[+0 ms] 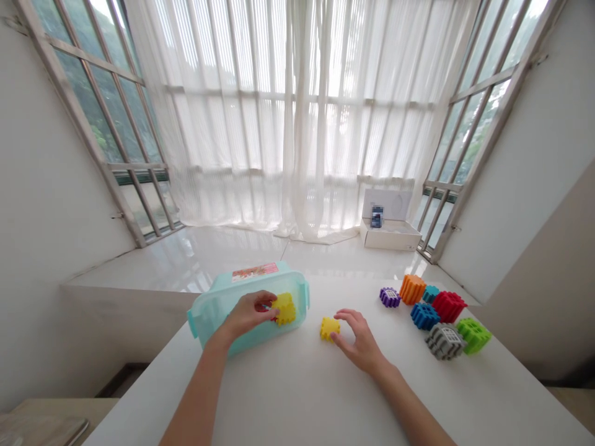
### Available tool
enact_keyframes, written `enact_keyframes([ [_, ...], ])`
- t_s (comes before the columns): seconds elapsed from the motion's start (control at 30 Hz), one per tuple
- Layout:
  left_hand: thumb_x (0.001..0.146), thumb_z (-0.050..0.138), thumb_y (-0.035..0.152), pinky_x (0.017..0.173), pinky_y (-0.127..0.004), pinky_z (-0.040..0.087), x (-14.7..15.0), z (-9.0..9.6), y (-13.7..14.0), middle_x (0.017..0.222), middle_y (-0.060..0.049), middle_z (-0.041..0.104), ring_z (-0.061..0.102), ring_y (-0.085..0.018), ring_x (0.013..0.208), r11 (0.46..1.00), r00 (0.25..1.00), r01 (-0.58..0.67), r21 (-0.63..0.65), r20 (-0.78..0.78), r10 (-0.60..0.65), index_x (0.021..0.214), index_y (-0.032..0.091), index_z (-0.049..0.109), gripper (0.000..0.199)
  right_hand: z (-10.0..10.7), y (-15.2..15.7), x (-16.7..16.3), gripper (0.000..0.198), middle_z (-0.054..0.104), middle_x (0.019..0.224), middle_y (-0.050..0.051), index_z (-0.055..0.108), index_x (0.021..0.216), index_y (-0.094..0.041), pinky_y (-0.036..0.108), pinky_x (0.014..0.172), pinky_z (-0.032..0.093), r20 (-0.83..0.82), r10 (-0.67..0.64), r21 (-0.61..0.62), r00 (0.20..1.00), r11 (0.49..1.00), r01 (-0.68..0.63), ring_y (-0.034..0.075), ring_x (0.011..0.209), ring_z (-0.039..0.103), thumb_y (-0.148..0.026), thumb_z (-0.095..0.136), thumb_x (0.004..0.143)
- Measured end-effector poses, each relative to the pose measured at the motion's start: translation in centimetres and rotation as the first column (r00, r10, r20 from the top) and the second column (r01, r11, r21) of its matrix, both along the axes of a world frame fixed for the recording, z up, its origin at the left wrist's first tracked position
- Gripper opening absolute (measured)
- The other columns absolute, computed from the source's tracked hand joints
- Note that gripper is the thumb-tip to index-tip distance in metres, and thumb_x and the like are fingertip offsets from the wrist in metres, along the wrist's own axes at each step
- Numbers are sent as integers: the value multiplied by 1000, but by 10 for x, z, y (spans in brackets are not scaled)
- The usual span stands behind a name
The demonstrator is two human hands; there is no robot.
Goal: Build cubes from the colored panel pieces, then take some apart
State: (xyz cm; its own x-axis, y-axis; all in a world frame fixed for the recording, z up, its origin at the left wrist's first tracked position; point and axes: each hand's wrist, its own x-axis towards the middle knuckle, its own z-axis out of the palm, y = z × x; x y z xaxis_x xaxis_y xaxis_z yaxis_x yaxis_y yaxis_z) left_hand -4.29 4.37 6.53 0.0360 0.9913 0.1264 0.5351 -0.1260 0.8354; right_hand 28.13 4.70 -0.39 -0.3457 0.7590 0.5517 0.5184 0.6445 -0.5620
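Observation:
My left hand (251, 314) pinches a yellow notched toy piece (284, 308) in front of the opening of a pale teal plastic bin (218, 337). Some red shows behind the fingers, mostly hidden. The bin lies on its side, its mouth facing me. A smaller yellow notched piece (329, 328) lies on the white table, right of the bin. At that piece's right side is my right hand (359, 344), thumb and fingers apart; whether the thumb touches it I cannot tell.
Stacked notched pieces stand at the table's right: purple (389, 297), orange (412, 289), teal (431, 293), blue (424, 316), red (449, 306), grey (445, 342) and green (474, 335). Behind, on the sill, a white box (390, 238) holds a phone-like device (377, 216).

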Motion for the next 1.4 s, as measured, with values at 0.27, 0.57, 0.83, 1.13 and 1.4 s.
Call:
enact_keyframes([
  [0.27, 82, 58, 37, 92, -39, 51, 17, -31, 19, 111, -8, 71, 66, -26, 100, 944, 920, -213, 253, -275, 281, 106, 20, 66, 31, -14, 2, 0, 41, 58, 125, 11, 57, 118, -26, 47, 100, 48, 56, 45, -48, 997, 998, -43, 28, 117, 56, -32, 70, 79],
  [0.57, 90, 52, 34, 105, -37, 42, 29, -49, 25, 127, -9, 63, 58, -26, 118, 949, 860, -155, 276, -435, 267, 112, 19, 68, 30, -13, 6, -1, 36, 60, 119, 9, 57, 113, -24, 41, 95, 50, 24, 84, -104, 996, 991, -81, 23, 109, 60, -26, 69, 79],
  [0.83, 89, 56, 32, 88, -34, 48, 35, -41, 17, 128, -6, 60, 60, -24, 111, 948, 822, -182, 262, -488, 293, 113, 23, 63, 27, -16, 7, -1, 37, 62, 119, 8, 58, 112, -24, 43, 97, 49, 40, 61, -123, 997, 991, -56, 24, 110, 60, -24, 70, 77],
  [1.13, 94, 49, 31, 74, -31, 46, 45, -40, 13, 117, -6, 64, 60, -25, 104, 896, 750, -215, 388, -522, 406, 108, 21, 61, 21, -14, 7, 0, 35, 64, 112, 8, 59, 111, -24, 41, 90, 53, -6, 48, -169, 999, 984, -48, 23, 100, 62, -23, 68, 77],
  [1.4, 97, 43, 41, 64, -27, 40, 52, -26, 4, 85, -3, 67, 61, -16, 72, 902, 857, 33, 431, -477, 196, 81, 21, 64, 33, -14, 7, 0, 30, 67, 109, 7, 61, 107, -23, 42, 89, 53, -10, 27, -190, 1000, 981, -28, 23, 97, 64, -22, 68, 78],
])
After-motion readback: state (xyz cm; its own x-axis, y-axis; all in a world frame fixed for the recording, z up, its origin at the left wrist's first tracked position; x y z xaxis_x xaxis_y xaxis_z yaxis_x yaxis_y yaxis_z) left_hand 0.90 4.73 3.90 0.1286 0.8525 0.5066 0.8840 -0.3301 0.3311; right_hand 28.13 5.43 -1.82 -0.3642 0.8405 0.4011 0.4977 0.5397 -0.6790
